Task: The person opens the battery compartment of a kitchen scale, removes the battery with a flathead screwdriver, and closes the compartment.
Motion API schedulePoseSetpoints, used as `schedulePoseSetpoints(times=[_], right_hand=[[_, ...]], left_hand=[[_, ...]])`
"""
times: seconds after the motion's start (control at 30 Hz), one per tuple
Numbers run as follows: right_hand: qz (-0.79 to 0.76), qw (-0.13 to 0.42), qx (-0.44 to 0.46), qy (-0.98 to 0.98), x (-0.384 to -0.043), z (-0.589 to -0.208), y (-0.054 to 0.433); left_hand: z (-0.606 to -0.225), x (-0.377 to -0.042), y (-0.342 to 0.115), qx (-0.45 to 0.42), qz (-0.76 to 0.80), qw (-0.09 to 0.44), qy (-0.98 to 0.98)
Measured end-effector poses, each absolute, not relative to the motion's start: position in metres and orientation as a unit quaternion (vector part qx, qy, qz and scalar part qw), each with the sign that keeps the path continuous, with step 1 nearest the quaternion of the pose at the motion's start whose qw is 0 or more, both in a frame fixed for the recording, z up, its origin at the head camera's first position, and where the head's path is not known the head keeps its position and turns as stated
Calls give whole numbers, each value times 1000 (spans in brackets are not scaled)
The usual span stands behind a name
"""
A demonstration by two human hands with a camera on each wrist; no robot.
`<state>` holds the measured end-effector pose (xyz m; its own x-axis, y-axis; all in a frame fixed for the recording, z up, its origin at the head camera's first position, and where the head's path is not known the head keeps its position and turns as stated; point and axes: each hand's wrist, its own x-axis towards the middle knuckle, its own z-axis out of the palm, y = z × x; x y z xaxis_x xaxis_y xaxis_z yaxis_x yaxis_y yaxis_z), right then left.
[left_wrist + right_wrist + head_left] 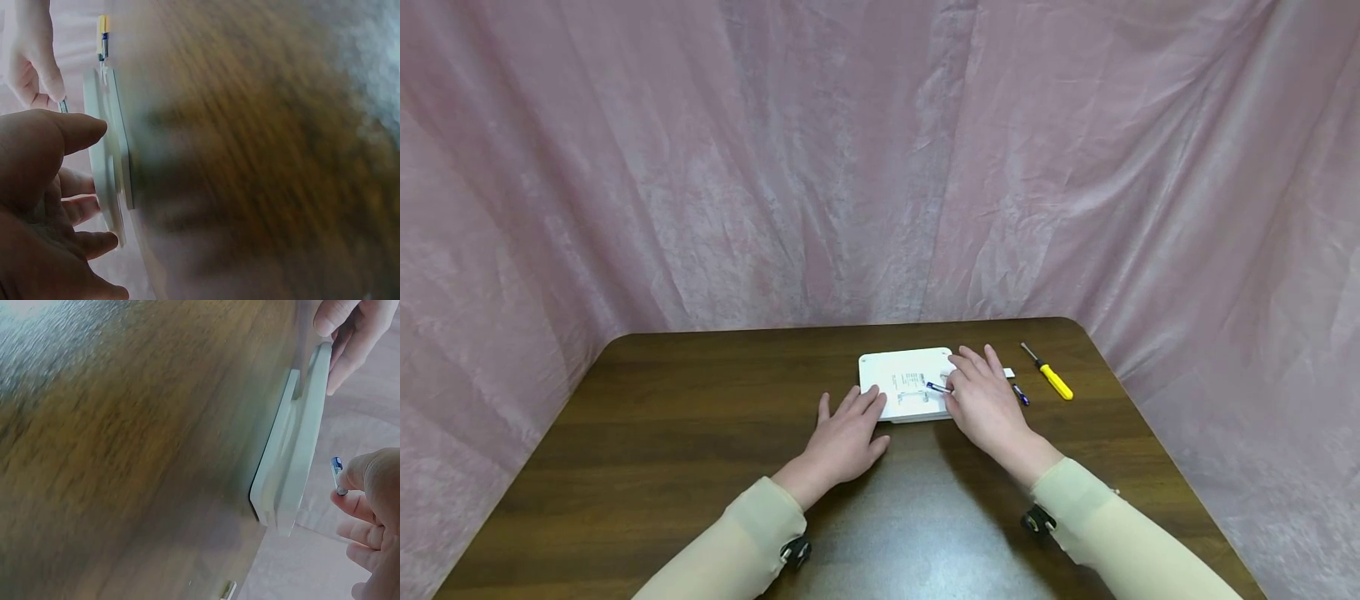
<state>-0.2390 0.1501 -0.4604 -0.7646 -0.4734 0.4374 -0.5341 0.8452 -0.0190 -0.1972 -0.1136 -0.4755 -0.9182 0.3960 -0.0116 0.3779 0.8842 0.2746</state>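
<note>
A flat white device [880,367], shaped like a kitchen scale, lies upside down on the table with its printed label and an open battery compartment [913,397] facing up. My left hand [842,437] rests its fingers on the device's near left corner, the thumb spread apart at the side. Between thumb and fingertip my right hand [988,408] pinches a small blue and silver battery [338,475], held over the right part of the device. Another blue battery [1021,394] lies on the table just right of that hand. Part of the device is hidden beneath the right hand.
A screwdriver [1048,373] with a yellow handle lies to the right, past the loose battery. Beside the right hand, a small white piece [1008,372] shows partly. The brown table [700,433] ends at a pink curtain [850,167] behind.
</note>
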Motion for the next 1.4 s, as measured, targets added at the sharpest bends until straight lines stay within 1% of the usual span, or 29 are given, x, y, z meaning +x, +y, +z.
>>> schedulePoseSetpoints(times=[0.17, 0.33, 0.9, 1.4], right_hand=[[80, 209, 257, -940, -237, -459, 157], [97, 216, 251, -939, -233, -457, 164], [105, 256, 255, -926, -225, -454, 191], [117, 248, 207, -939, -222, -455, 220]], left_hand=[[-476, -198, -113, 200, 134, 34, 970], [-477, -198, -113, 197, 137, 35, 970], [-480, -198, -114, 197, 137, 38, 970], [-479, -200, -114, 195, 134, 33, 971]])
